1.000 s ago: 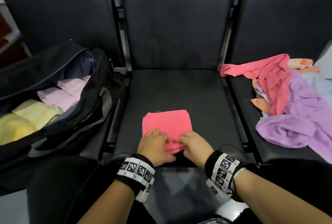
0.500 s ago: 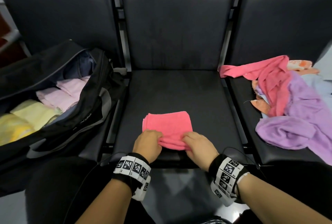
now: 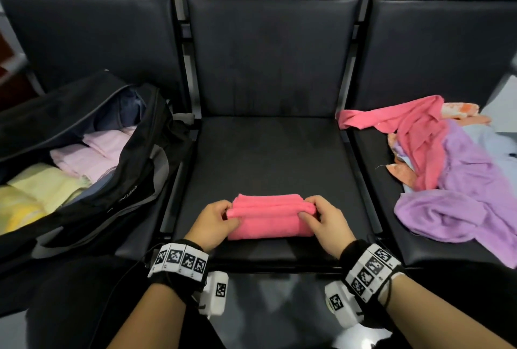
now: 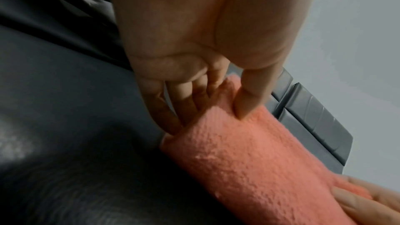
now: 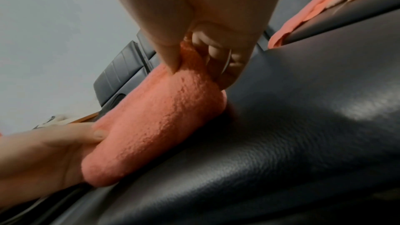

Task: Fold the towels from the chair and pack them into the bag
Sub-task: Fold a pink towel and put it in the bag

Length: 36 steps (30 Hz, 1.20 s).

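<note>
Meanwhile both hands, left hand (image 3: pixel 214 224), right hand (image 3: pixel 326 221), pinching pink towel (image 3: pixel 270 221), bag (image 3: pixel 84 181) leftward, loose towels (image 3: pixel 458 175) rightward

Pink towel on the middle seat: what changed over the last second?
Both hands, left hand and right hand, moved from the pink towel's near edge to its ends, took a grip there and lifted that edge up and away, folding it to a narrower bundle. The bag and unfolded towel pile stayed put.
</note>
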{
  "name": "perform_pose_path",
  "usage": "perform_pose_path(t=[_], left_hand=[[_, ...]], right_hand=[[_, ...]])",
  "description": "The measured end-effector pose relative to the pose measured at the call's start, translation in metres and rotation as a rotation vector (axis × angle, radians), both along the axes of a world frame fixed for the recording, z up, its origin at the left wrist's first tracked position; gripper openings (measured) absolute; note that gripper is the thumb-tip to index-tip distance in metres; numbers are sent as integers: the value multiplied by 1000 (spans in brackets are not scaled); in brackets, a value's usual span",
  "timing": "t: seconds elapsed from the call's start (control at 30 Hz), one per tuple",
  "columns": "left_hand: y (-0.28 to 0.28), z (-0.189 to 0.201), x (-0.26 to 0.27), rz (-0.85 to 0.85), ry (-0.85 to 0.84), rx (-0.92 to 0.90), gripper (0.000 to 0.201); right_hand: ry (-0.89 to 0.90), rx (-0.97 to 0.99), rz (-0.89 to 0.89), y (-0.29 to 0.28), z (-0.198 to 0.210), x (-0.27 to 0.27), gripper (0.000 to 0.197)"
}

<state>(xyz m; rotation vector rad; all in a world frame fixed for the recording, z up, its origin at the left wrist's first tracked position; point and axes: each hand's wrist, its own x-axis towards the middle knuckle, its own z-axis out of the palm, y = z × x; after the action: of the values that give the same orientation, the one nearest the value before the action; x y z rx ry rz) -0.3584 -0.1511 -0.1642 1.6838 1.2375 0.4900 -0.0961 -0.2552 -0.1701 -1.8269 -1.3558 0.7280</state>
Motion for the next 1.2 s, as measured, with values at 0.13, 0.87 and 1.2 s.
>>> perform_pose_path(t=[0.13, 0.87, 1.2], left_hand=[[5, -11, 8, 81, 16, -5, 7], [8, -28, 17, 249, 242, -5, 15], [-2, 7, 20, 97, 300, 126, 54]], right_hand=[[25, 4, -110, 12, -9, 1, 13], [-132, -344, 34, 40, -26, 13, 19], [1, -55, 77, 26, 19, 1, 25]])
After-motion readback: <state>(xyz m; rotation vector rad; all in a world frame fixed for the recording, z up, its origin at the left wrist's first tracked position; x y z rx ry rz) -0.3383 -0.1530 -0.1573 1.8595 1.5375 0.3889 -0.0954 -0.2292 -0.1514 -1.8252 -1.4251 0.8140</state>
